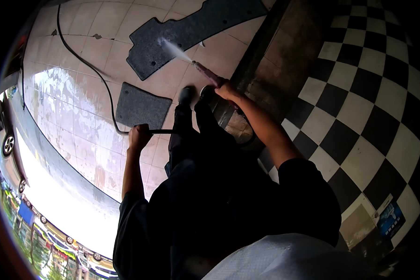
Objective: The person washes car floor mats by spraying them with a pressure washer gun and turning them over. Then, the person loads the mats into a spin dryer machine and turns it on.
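My right hand (pixel 226 90) is wrapped round the handle of a pressure washer gun (pixel 206 73), which points up and to the left. A white water jet (pixel 176 49) leaves its nozzle and strikes a large dark grey car mat (pixel 149 44) lying on the floor, with spray where it hits. In my left hand (pixel 139 136) is a black hose (pixel 108 88); the fingers are closed round it. From there the hose runs up the left side of the floor, and a short length passes right, towards my legs. Beside that hand lies a smaller dark mat (pixel 142 106).
Wet light tiles (pixel 74 112) spread to the left. A dark channel (pixel 254 51) runs along the right, beside a black-and-white checkered wall (pixel 359 107). My shoes (pixel 186 95) stand just below the large mat. Parked cars (pixel 8 144) are outside at far left.
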`<state>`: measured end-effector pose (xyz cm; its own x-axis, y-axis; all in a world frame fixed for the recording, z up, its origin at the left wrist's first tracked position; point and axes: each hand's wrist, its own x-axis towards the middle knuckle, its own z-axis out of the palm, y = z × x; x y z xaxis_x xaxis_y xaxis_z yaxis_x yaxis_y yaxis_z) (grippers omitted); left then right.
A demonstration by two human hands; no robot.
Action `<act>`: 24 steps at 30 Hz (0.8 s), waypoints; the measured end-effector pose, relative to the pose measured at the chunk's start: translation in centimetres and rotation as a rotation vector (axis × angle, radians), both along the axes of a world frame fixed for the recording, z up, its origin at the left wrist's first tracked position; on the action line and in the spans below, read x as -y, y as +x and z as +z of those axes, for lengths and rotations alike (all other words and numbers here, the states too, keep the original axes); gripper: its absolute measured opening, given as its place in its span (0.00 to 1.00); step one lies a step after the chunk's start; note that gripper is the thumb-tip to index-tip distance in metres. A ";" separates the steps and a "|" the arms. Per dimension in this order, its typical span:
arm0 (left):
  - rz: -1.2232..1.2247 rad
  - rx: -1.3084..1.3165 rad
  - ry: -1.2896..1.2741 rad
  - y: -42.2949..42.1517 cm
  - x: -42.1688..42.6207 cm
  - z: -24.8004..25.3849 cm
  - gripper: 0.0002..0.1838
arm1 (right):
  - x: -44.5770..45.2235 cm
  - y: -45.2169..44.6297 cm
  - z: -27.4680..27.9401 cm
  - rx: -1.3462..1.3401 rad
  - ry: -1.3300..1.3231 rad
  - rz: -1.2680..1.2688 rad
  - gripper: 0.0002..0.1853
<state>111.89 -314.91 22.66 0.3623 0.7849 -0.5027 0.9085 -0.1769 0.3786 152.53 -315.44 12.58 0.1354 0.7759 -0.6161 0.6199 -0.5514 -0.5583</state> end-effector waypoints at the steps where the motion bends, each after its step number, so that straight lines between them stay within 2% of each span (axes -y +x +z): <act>1: 0.001 0.012 0.000 0.3 0.3 -0.1 0.07 | 0.1 2.0 -0.8 0.017 0.048 -0.041 0.23; 4: 0.018 0.031 0.023 2.1 0.3 -0.8 0.08 | -1.3 9.7 1.3 0.193 -0.275 -0.353 0.18; 5: 0.015 0.030 0.032 3.0 0.2 -0.9 0.09 | -0.2 13.6 -1.3 0.180 -0.079 -0.392 0.16; 7: 0.018 0.016 0.051 5.0 -0.5 -0.6 0.10 | 0.3 18.9 -2.4 0.165 0.080 -0.482 0.14; 8: 0.031 0.061 0.078 5.9 -0.8 -0.5 0.10 | 0.0 19.8 -1.0 0.151 0.053 -0.491 0.14; 12: 0.028 0.132 0.127 7.1 -1.1 0.6 0.10 | 0.0 16.3 0.7 0.127 -0.067 -0.401 0.13; 17: 0.022 0.062 0.085 3.4 0.1 0.6 0.09 | 0.3 7.2 -1.7 0.104 -0.162 -0.134 0.21; 18: 0.029 0.047 0.078 2.5 0.4 0.6 0.09 | 0.3 5.9 -3.4 0.135 -0.117 -0.086 0.20; 19: 0.046 0.049 0.085 1.6 0.9 0.8 0.09 | 0.3 5.6 -4.5 0.123 -0.098 -0.083 0.19; 24: 0.115 0.047 0.115 -2.5 2.4 1.2 0.09 | -1.4 2.0 -2.9 -0.001 -0.108 -0.115 0.19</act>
<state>109.41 -317.30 23.86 0.2873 0.8741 -0.3916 0.9071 -0.1171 0.4042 154.54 -313.99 9.73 0.2192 0.6842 -0.6956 0.5486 -0.6760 -0.4920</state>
